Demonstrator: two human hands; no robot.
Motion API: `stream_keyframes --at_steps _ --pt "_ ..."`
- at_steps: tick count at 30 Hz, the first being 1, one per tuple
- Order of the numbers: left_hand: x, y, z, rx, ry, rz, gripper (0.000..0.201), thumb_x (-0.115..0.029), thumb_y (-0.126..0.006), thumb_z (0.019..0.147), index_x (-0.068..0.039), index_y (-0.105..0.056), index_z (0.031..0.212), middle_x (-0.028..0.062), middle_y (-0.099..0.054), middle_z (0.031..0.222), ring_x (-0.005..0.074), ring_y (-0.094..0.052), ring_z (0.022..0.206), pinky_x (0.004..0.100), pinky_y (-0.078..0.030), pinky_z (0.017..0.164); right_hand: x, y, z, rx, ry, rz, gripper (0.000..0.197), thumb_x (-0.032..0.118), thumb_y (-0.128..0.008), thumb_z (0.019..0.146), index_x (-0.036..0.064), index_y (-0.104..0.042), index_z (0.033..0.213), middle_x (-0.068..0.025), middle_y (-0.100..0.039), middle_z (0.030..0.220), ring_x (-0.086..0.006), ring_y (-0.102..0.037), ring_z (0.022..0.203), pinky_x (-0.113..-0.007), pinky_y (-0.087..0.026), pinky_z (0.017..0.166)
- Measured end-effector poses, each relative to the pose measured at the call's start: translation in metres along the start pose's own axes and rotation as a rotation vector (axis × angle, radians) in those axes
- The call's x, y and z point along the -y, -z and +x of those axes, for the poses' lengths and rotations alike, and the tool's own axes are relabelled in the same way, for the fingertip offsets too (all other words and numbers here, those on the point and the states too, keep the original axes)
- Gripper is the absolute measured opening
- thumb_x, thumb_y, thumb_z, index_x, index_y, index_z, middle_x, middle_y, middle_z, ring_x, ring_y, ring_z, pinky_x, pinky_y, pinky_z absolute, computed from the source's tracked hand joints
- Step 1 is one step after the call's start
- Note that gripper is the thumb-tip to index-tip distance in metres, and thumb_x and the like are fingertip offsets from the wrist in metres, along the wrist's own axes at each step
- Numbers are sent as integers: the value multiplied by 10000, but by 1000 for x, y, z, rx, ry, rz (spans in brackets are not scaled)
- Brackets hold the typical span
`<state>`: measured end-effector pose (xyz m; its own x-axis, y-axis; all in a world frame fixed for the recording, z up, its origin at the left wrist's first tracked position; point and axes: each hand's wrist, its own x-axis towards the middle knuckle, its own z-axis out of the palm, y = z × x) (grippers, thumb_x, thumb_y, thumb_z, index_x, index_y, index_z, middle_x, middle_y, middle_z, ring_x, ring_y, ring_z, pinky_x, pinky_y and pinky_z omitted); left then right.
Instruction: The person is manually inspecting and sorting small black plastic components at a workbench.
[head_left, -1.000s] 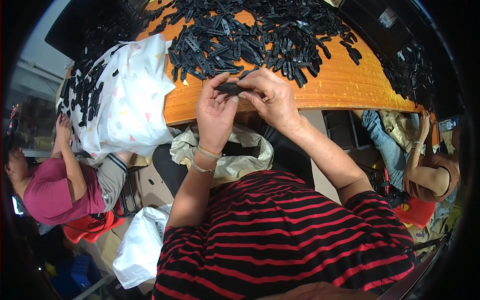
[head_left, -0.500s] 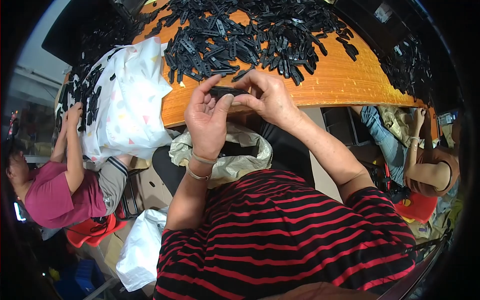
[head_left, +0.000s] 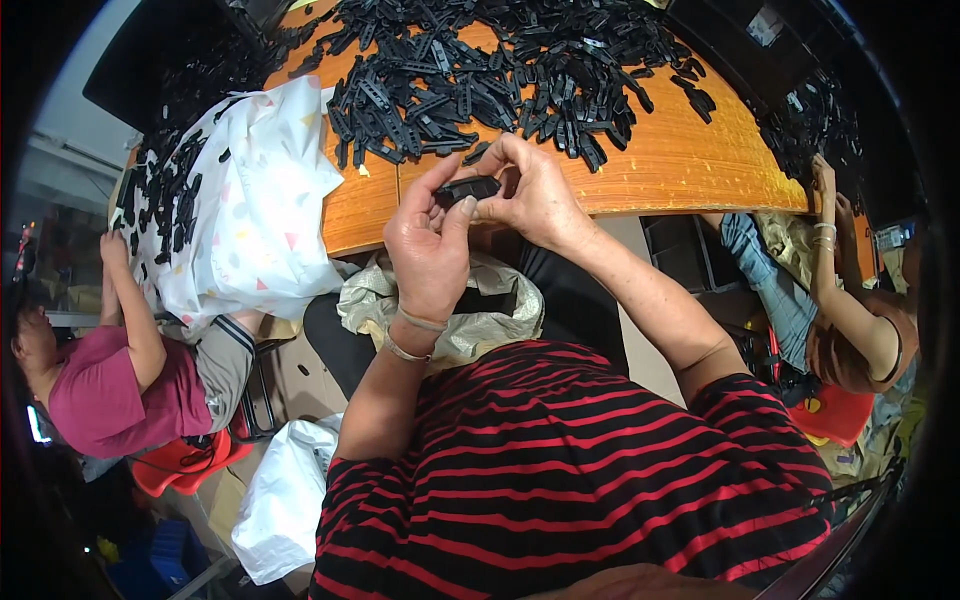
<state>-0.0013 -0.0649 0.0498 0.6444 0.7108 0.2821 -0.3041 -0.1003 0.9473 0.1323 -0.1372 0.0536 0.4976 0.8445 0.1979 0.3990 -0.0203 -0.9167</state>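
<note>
Located just above centre of frame: small, elongated black plastic part (head_left: 470, 188), lying nearly level between both hands, near the front table edge. Pinched at its left end between thumb and fingers of left hand (head_left: 425, 240). Pinched at its right end by right hand (head_left: 545, 200), with index finger arched above and fingertip contact partly hidden. Beyond, at upper centre: loose heap of black parts (head_left: 430, 90) on orange-brown wooden table (head_left: 700, 160). Left of the hands: white bag with coloured shapes (head_left: 260, 215). Below: beige woven sack (head_left: 490, 325). At far left: co-worker in maroon (head_left: 105, 390).
</note>
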Motion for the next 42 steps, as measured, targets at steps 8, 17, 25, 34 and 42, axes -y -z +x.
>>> stream_keyframes --at_steps 8,17,25,34,42 --pt "1 -6 2 -34 0 -66 427 86 -578 872 50 -485 1287 85 -603 1101 109 -595 953 233 -489 853 -18 -15 -2 -104 -1 55 360 62 -835 676 21 -562 908 27 -539 738 -35 -486 658 -210 -435 576" --pt "34 71 -36 378 244 597 148 -107 -661 853 6 -675 948 84 -662 808 123 -586 692 262 -476 656 -48 38 -29 151 -2 -117 251 255 -767 782 45 -650 856 -96 -663 792 -208 -651 726 -337 -512 654" --pt "42 16 24 154 -152 730 174 -74 -664 841 2 -658 997 112 -651 858 202 -655 792 300 -506 711 -63 96 -8 -204 56 -937 261 232 -759 757 52 -634 898 -122 -624 845 -319 -638 739 -414 -515 653" --pt "78 -5 71 103 -412 1098 118 -71 -697 769 -41 -610 842 109 -587 851 306 -579 831 389 -471 721 -71 99 -1 -102 26 -1026 239 140 -715 769 23 -584 932 -164 -604 912 -360 -617 810 -440 -508 700" --pt "70 19 55 178 -527 1092 143 -25 -692 735 -55 -576 813 78 -599 828 290 -578 807 368 -468 692 -72 94 -2 5 118 -950 256 105 -709 741 -3 -556 915 -216 -597 902 -393 -626 796 -461 -514 710"
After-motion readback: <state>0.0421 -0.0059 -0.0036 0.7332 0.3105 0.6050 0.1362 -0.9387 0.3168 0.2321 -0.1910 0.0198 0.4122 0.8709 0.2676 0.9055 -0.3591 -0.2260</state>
